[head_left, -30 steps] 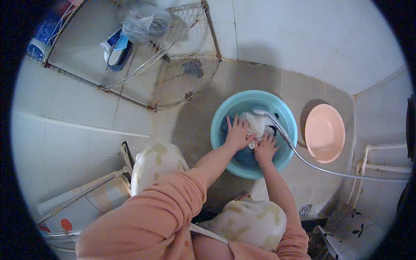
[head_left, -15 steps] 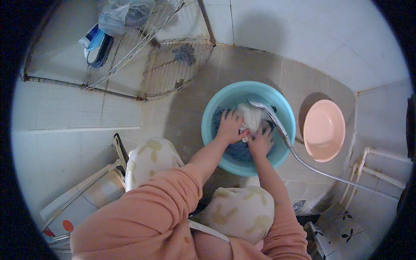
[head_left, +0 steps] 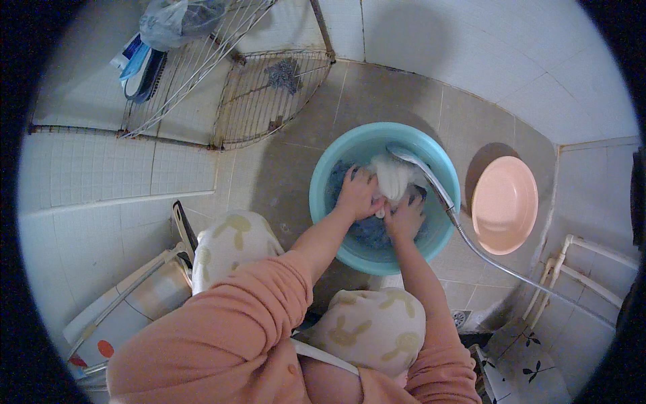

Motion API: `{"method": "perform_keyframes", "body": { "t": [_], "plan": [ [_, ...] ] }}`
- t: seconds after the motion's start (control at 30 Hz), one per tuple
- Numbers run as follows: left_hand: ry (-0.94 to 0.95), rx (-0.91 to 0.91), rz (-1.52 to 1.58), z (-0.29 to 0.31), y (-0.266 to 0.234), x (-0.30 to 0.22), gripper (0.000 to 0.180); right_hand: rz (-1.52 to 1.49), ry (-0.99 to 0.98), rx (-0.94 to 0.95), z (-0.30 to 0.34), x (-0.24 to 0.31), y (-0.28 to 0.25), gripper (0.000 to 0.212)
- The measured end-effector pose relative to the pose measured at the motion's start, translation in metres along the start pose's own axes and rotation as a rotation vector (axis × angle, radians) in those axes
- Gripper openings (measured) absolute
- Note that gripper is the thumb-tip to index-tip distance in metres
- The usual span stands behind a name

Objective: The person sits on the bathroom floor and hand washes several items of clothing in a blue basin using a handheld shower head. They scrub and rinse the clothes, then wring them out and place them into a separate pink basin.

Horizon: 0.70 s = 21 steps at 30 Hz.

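Observation:
Both my hands are down in a light-blue basin (head_left: 321,232) of water with dark blue cloth (head_left: 370,232) in it. Bunched white cloth (head_left: 391,180) lies between them. My left hand (head_left: 358,194) grips its left side, the thumb pressed against it and the fingers curled. At the lower right of the white cloth, my right hand (head_left: 406,219) pinches it, its fingers partly under water. A silver shower head (head_left: 404,155) rests inside the basin, just beyond the hands, over the cloth.
The shower hose (head_left: 501,268) runs from the basin to the lower right. A pink basin (head_left: 505,205) stands on the tiled floor to the right. Wire shelves (head_left: 269,94) at upper left hold a brush (head_left: 145,77) and a plastic bag (head_left: 178,23). White pipes (head_left: 558,269) stand right.
The view has shifted slightly. My hands stay at the white cloth, which has spread a little in the water. The shower head is tilted slightly differently.

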<state>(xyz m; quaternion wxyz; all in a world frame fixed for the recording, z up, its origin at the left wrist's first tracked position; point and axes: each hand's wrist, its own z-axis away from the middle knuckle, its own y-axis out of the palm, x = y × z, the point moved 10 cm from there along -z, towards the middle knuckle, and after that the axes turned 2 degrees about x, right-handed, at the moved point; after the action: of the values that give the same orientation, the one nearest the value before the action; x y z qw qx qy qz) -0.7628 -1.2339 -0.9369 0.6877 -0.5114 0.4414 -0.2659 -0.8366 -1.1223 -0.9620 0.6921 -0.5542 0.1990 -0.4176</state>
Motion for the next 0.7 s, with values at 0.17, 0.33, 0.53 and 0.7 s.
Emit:
{"method": "perform_keyframes", "body": {
  "t": [0.17,0.33,0.53,0.7],
  "plan": [
    [0.021,-0.048,-0.101,0.001,-0.002,-0.002,0.065,-0.05,0.015,0.027,0.002,0.003,-0.003,0.076],
    [0.024,-0.024,-0.072,-0.003,-0.003,-0.006,0.067,-0.028,0.003,-0.015,0.0,-0.003,0.002,0.074],
    [0.01,-0.049,-0.12,0.003,-0.019,-0.013,0.061,-0.058,-0.04,-0.095,0.015,0.01,-0.032,0.045],
    [-0.099,-0.167,0.084,0.008,-0.043,-0.011,0.052,-0.271,-0.313,-0.474,0.025,0.015,-0.121,0.019]
  ]
}}
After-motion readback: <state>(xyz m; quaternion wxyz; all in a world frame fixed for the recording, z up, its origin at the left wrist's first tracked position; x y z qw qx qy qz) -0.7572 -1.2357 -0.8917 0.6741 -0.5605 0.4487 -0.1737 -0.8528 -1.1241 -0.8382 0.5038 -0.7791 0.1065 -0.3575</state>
